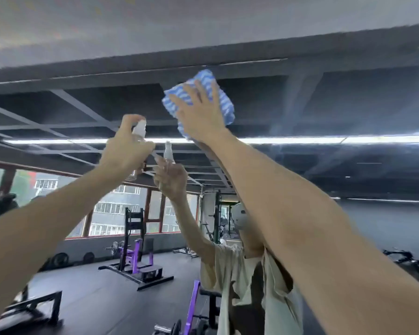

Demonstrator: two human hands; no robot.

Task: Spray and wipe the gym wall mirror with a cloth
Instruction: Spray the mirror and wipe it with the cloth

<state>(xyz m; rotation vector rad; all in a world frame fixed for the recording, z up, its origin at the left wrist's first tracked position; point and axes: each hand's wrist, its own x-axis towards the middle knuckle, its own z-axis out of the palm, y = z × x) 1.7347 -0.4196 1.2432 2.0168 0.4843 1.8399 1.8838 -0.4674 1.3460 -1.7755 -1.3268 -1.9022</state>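
The wall mirror (pixel 348 105) fills the view in front of me and reflects the gym. My right hand (pixel 198 112) is raised high, its fingers spread flat, pressing a blue-and-white striped cloth (pixel 224 97) against the glass near the mirror's top edge. My left hand (pixel 126 148) is lifted to the left of it and grips a small clear spray bottle (pixel 139 131), with a finger on top of the nozzle. The mirror shows my own reflection (pixel 240 262) with the bottle held up.
The mirror's top edge (pixel 203 66) meets a grey wall above. Reflected in the glass are a purple-and-black weight rack (pixel 136 257), a bench (pixel 34 308) at lower left, windows (pixel 111 209), a ceiling light strip (pixel 300 140) and dark floor.
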